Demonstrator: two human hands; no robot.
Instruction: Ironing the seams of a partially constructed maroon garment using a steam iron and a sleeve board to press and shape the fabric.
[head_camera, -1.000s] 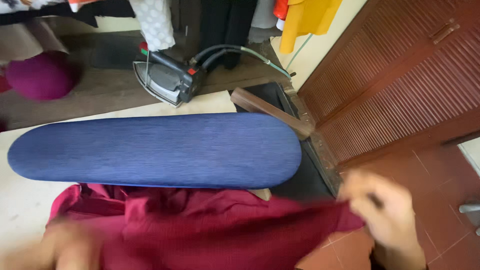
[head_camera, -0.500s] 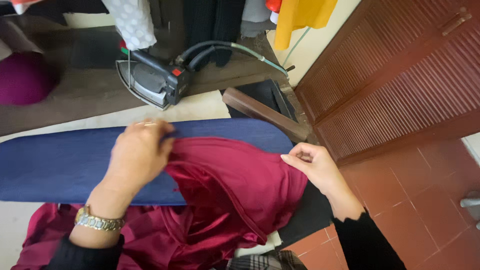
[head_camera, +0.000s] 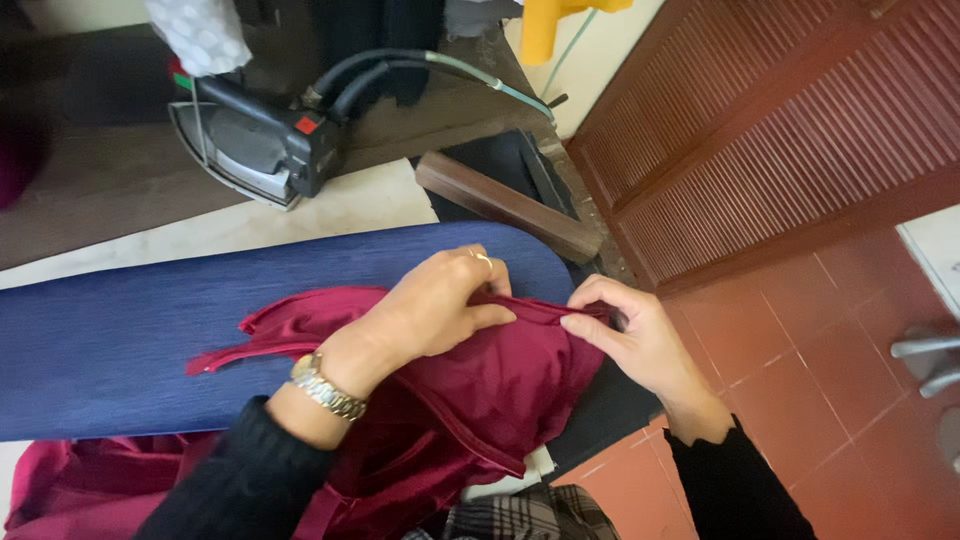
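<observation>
Maroon garment (head_camera: 480, 390) draped over the rounded end of the blue ironing board (head_camera: 130, 340), the landmark for all positions below. The cloth was a deep wine red with a faint sheen, gathered in soft folds, with a narrow strip trailing along the board top away from the tip; its remainder hung off the board's near edge toward the wearer. Judged from the drape, the fabric was light, limp and probably slippery, so it would slide off the board unless held; the firmest purchase appeared to be the seamed edge at the board's tip, where both hands had taken it. The left hand (head_camera: 435, 305), wearing a metal wristwatch (head_camera: 325, 385) and a ring, lay on top of the cloth over the board, thumb and fingers closed together on a fold of that edge. The right hand (head_camera: 625, 335), just off the board's tip, pinched the same edge between thumb and forefinger, the two hands nearly touching. Both sleeves were black. Beyond the board's far edge a dark iron (head_camera: 255, 140) with hoses stood on a brown worktop (head_camera: 90, 190). Past the tip lay a wooden bar (head_camera: 505, 205), then louvred wooden doors (head_camera: 780, 130) above a red tiled floor (head_camera: 820, 370).
</observation>
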